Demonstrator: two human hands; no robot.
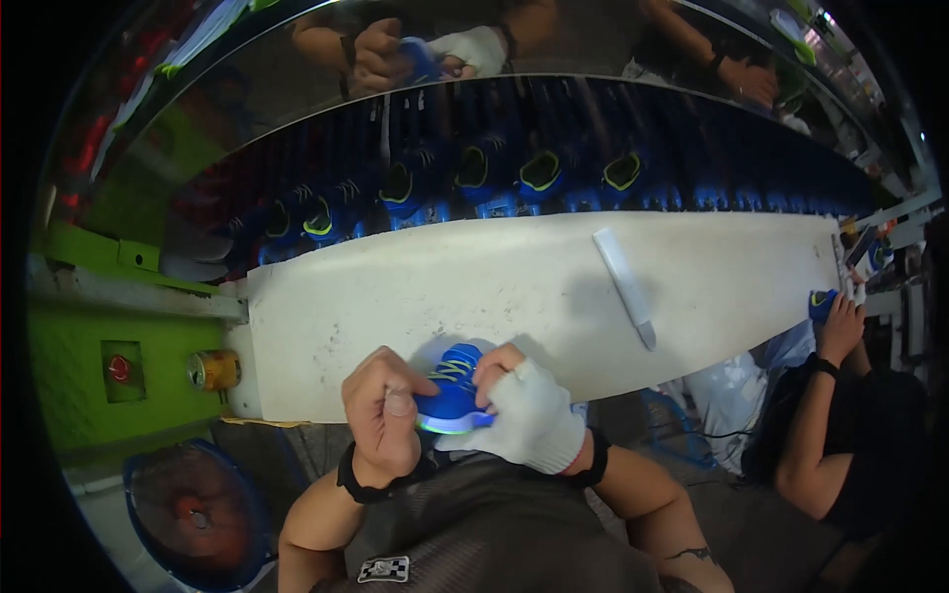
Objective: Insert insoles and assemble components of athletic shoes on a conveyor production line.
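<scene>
A small blue shoe (453, 397) with yellow-green laces and a pale sole is held over the near edge of the white tabletop, close to my body. My right hand (534, 413), in a white glove with bare fingertips, grips its right side. My bare left hand (384, 415) is closed at the shoe's left side, fingers curled and thumb bent against them. A fingertip meets the blue upper. Whatever lies in that pinch is hidden. Both wrists wear black bands.
Beyond the white table (395, 287), several blue shoes (539, 173) stand in a row under a shiny panel. A long pale tool (625, 287) lies on the table. At left are a can (215, 371) and a fan (198, 514). A co-worker's hand (840, 326) holds a blue shoe at right.
</scene>
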